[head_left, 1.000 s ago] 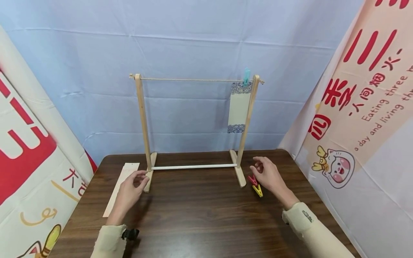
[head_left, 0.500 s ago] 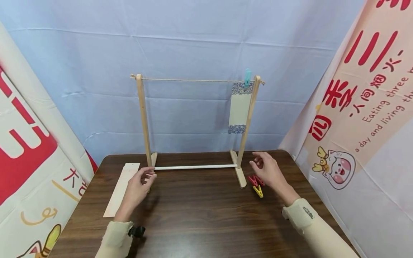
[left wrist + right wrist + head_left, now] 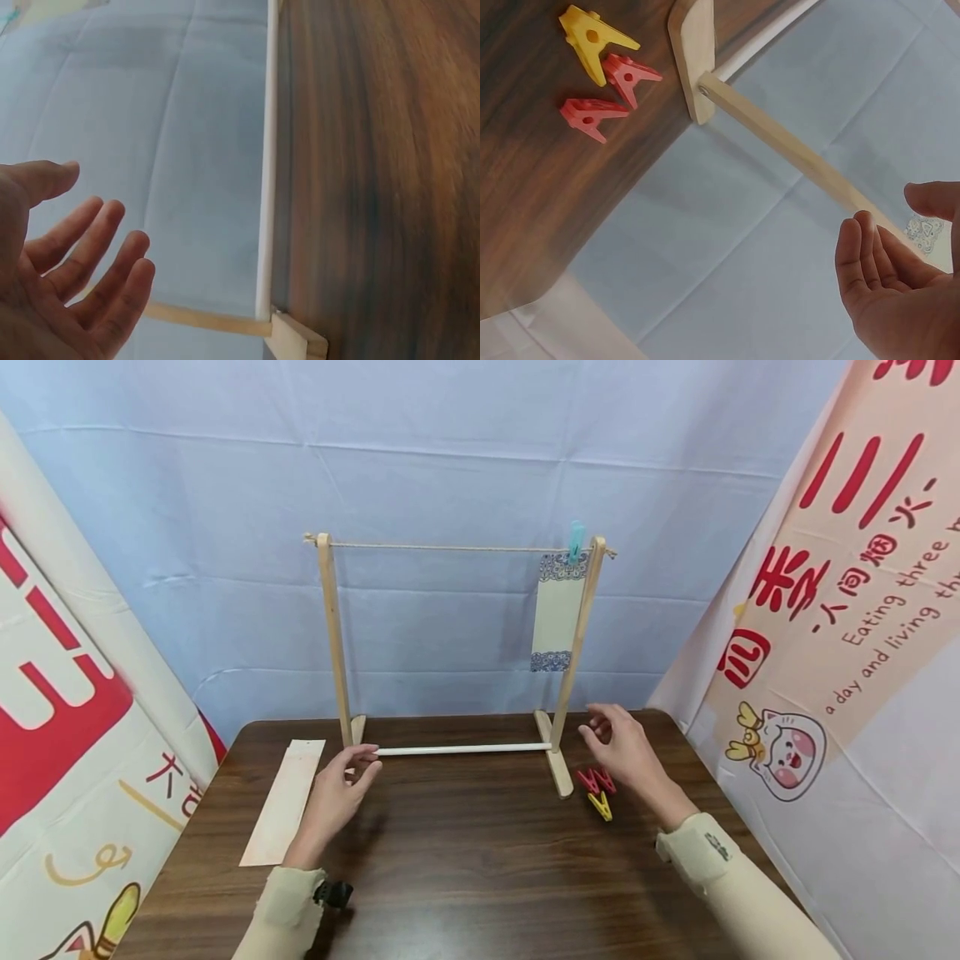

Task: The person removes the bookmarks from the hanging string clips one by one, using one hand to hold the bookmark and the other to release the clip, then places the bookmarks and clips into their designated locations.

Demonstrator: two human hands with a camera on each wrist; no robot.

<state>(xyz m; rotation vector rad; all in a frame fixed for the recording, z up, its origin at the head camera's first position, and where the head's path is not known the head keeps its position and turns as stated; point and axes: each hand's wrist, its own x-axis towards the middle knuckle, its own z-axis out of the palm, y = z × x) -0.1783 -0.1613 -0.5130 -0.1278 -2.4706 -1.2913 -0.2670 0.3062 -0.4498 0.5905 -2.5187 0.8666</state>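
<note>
My left hand point(image 3: 339, 789) hovers near the lower left end of a small wooden rack, its fingers loosely bent around nothing. To the right of the rack my right hand point(image 3: 624, 750) is held in the air with relaxed fingers, holding nothing. Below it lie two red clothespins point(image 3: 592, 112) and a yellow clothespin point(image 3: 592, 39). A cord point(image 3: 450, 547) runs between the rack's posts. From its right end hangs a cream paper strip point(image 3: 558, 610) with blue patterned ends, pinched by a light-blue clothespin point(image 3: 576, 539). Left of the left hand, pale paper strips point(image 3: 277, 806) lie flat on the table.
The rack's right post point(image 3: 583, 627) and left post point(image 3: 333, 635) stand on wooden feet, joined low down by a white rod point(image 3: 465, 749). The dark wood table point(image 3: 480, 877) ends at a pale blue cloth backdrop point(image 3: 450, 460). Printed banners point(image 3: 885, 610) hang at both sides.
My left hand has moved right, from beside the paper strips to in front of the rack's left foot. My right hand has risen slightly away from the clothespins, uncovering both red ones.
</note>
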